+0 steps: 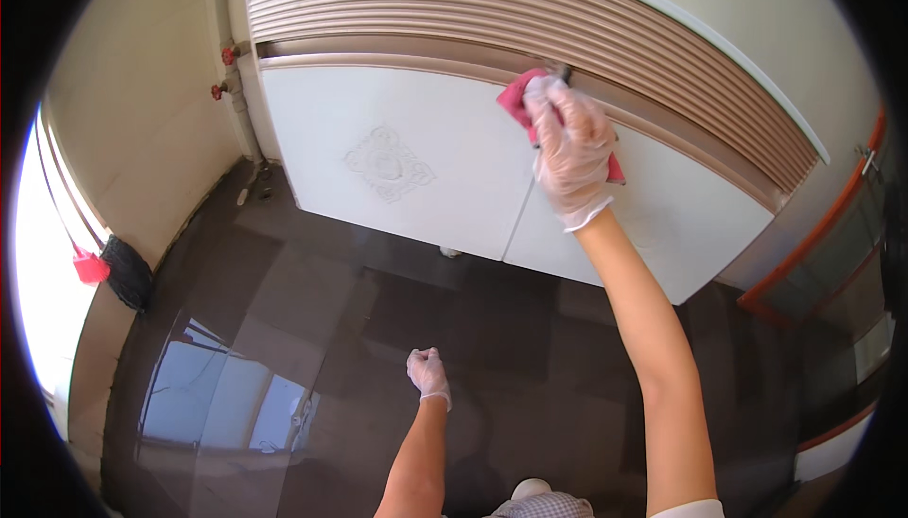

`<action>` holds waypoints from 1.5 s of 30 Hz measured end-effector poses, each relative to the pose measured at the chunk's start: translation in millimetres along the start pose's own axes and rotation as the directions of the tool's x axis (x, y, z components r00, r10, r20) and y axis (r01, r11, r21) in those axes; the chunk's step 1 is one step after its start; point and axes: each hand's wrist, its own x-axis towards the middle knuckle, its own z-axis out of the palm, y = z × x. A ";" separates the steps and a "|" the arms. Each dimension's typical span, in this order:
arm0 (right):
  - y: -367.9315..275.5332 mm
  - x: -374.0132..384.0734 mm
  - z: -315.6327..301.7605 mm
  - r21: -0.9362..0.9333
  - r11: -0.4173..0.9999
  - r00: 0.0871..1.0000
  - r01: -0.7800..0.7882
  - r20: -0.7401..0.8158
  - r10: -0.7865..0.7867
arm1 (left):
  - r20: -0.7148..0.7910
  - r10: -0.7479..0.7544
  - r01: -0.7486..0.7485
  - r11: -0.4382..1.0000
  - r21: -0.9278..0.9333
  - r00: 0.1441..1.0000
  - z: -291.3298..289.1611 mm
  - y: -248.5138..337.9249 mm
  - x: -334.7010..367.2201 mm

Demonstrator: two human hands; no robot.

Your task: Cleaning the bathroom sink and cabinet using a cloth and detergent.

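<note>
My right hand [575, 140], in a clear plastic glove, is closed on a pink cloth [515, 99]. It has the cloth against the front of a wall cabinet, by the upper edge of the white doors [454, 130] where the two meet. Parts of the cloth stick out beside the fingers and below the palm. Lower down, over the dark floor, my left hand [428, 373] hangs in a matching glove. Its fingers are curled in, and no object shows in them.
Above the doors runs a ribbed bronze-coloured panel [426, 7] under a pale top. Pipes with red valve handles [229, 54] stand at the left wall. A red brush-like thing [91, 267] and a black one [128, 274] hang there. An orange-framed door [804, 248] is at right; the tiled floor [284, 329] reflects light.
</note>
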 end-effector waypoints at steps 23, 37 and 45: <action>-142.6 13.4 121.8 -0.038 0.958 0.903 0.283 0.348 -0.253 | -0.048 0.131 -0.125 0.986 0.108 0.990 -30.5 41.4 -2.8; -179.4 112.3 195.4 0.096 0.983 0.974 0.156 0.152 -0.170 | -0.056 0.067 -0.063 0.996 0.067 0.996 -26.5 41.5 10.5; -259.9 3.3 213.1 0.337 0.893 0.731 0.300 0.520 -0.442 | 0.012 0.234 -0.234 0.968 0.091 0.972 -22.9 46.3 10.8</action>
